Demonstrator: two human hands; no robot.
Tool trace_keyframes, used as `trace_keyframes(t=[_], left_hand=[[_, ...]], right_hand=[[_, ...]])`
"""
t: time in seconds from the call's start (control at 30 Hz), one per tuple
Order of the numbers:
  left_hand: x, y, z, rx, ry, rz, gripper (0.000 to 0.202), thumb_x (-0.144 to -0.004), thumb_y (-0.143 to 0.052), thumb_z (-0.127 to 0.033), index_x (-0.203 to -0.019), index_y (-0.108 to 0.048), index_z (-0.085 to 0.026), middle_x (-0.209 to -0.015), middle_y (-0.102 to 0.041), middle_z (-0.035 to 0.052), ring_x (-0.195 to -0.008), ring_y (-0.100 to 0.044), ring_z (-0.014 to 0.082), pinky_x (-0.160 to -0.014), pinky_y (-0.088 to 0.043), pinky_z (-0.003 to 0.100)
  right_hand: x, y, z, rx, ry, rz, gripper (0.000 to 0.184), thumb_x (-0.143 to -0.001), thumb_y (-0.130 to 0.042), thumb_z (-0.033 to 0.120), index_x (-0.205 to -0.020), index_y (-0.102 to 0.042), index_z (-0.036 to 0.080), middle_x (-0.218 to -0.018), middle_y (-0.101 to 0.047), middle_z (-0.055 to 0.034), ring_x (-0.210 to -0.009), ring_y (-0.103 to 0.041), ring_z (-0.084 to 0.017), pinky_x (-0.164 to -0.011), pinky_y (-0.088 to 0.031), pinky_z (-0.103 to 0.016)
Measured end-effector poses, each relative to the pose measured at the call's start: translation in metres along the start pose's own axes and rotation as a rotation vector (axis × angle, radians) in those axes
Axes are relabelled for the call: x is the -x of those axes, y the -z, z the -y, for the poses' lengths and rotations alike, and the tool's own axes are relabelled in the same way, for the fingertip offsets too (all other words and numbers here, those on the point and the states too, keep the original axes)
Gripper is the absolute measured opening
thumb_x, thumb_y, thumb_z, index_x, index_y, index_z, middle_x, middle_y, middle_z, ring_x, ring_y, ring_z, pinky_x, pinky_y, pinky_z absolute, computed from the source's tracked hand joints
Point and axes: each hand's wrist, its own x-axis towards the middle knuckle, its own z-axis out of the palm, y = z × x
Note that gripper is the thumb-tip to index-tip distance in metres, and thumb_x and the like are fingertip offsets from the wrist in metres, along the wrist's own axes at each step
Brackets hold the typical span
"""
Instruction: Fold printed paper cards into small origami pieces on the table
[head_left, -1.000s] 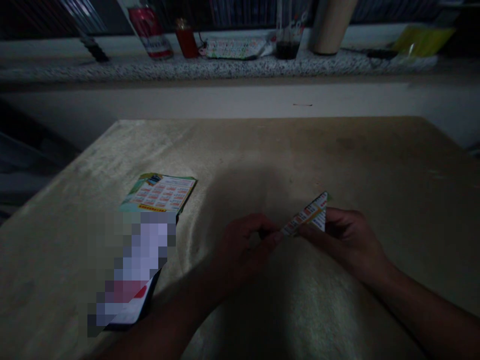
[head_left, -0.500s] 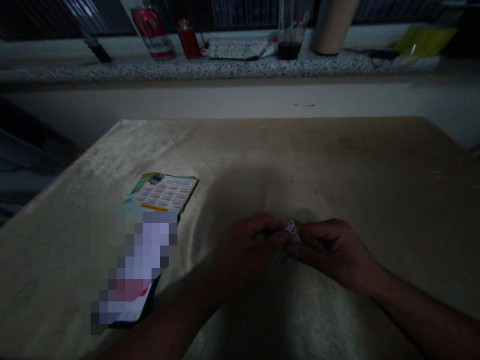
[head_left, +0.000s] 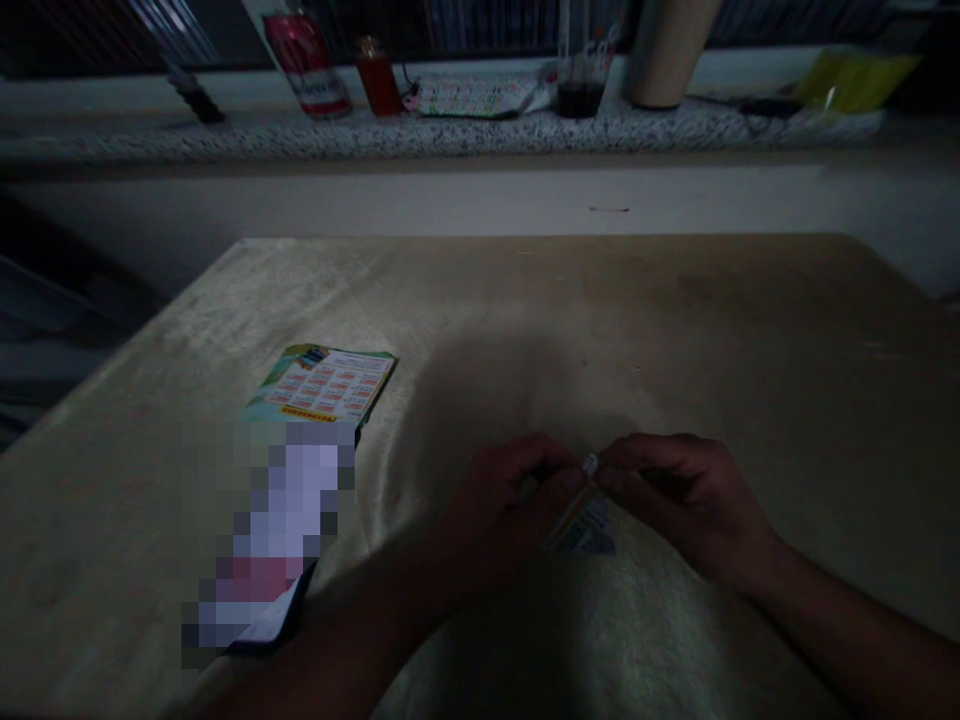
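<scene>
My left hand (head_left: 514, 505) and my right hand (head_left: 686, 490) meet just above the table, right of its middle. Between their closed fingertips they pinch the top of a small piece of printed, folded paper (head_left: 589, 528). Its lower part hangs below the fingers and shows coloured print in blue, green and orange. The fingers cover part of its upper end, so I cannot make out the fold exactly.
On the table (head_left: 465, 290), to the left, lies a printed calendar card (head_left: 330, 380). Against it rests a pixelated flat thing (head_left: 292, 520) with a dark edge. A sill (head_left: 450, 135) behind carries a red can (head_left: 307, 65), a red bottle (head_left: 379, 80) and a glass (head_left: 579, 90) of dark liquid.
The paper has turned in my fingers: more of its printed lower part shows below them, and its pinched top looks narrower. My right hand has shifted slightly right. The table things stay put.
</scene>
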Motion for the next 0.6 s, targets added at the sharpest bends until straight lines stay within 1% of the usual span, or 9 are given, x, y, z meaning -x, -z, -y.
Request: trace_keyframes(t=[0.13,0.2,0.23,0.3,0.4,0.5,0.6], left_hand=[[0.0004,0.003,0.0037,0.238,0.091,0.084,0.023,-0.093,-0.065,-0.036,-0.085,-0.066,-0.015,-0.072,-0.06,-0.0007,-0.062,-0.052,0.0099,-0.058,-0.04,0.021],[0.0,0.003,0.0049,0.345,0.138,0.126,0.025,-0.091,-0.067,-0.039,-0.085,-0.064,-0.015,-0.072,-0.061,0.0004,-0.061,-0.053,0.0105,-0.057,-0.041,0.022],[-0.0003,0.0028,0.0048,0.357,0.153,0.141,0.026,-0.09,-0.068,-0.04,-0.084,-0.064,-0.015,-0.071,-0.061,0.0004,-0.06,-0.053,0.0105,-0.056,-0.041,0.022],[-0.0005,0.002,0.0031,0.303,0.156,0.144,0.027,-0.089,-0.069,-0.039,-0.081,-0.064,-0.014,-0.068,-0.059,0.0,-0.059,-0.05,0.0098,-0.055,-0.039,0.022],[-0.0001,0.0011,-0.001,0.181,0.125,0.11,0.026,-0.087,-0.068,-0.036,-0.075,-0.064,-0.014,-0.064,-0.056,-0.0013,-0.057,-0.046,0.0091,-0.054,-0.037,0.022],[0.0001,0.001,-0.0025,0.059,0.081,0.076,0.024,-0.088,-0.065,-0.034,-0.074,-0.064,-0.014,-0.063,-0.055,-0.0019,-0.057,-0.045,0.0093,-0.054,-0.036,0.022],[-0.0003,0.0012,-0.0003,-0.088,-0.013,0.037,0.018,-0.087,-0.062,-0.024,-0.072,-0.063,-0.015,-0.063,-0.056,-0.0024,-0.058,-0.047,0.0093,-0.055,-0.035,0.022]], right_hand=[[-0.0033,0.0072,0.0016,-0.291,-0.04,0.125,0.021,-0.091,-0.071,0.038,-0.084,-0.081,0.021,-0.074,-0.076,-0.004,-0.07,-0.071,-0.016,-0.065,-0.056,-0.023],[-0.0044,0.0082,-0.0002,-0.373,-0.063,0.177,0.017,-0.088,-0.075,0.037,-0.089,-0.082,0.022,-0.075,-0.078,-0.0039,-0.07,-0.073,-0.016,-0.067,-0.058,-0.023],[-0.0046,0.0079,-0.0016,-0.382,-0.073,0.188,0.015,-0.087,-0.076,0.035,-0.091,-0.083,0.022,-0.074,-0.078,-0.0038,-0.069,-0.073,-0.015,-0.066,-0.058,-0.023],[-0.0044,0.0063,-0.0047,-0.362,-0.088,0.202,0.013,-0.087,-0.077,0.032,-0.09,-0.083,0.021,-0.074,-0.078,-0.0038,-0.067,-0.073,-0.015,-0.063,-0.058,-0.021],[-0.0039,0.0043,-0.0078,-0.316,-0.097,0.227,0.012,-0.088,-0.075,0.029,-0.085,-0.083,0.02,-0.074,-0.078,-0.0049,-0.066,-0.073,-0.015,-0.061,-0.058,-0.021],[-0.0043,0.0037,-0.0077,-0.265,-0.044,0.212,0.011,-0.087,-0.075,0.025,-0.082,-0.082,0.019,-0.073,-0.079,-0.0055,-0.064,-0.073,-0.014,-0.06,-0.057,-0.02],[-0.0048,0.0019,-0.0063,-0.135,0.025,0.164,0.011,-0.086,-0.073,0.021,-0.077,-0.08,0.017,-0.068,-0.076,-0.005,-0.061,-0.07,-0.013,-0.058,-0.055,-0.02]])
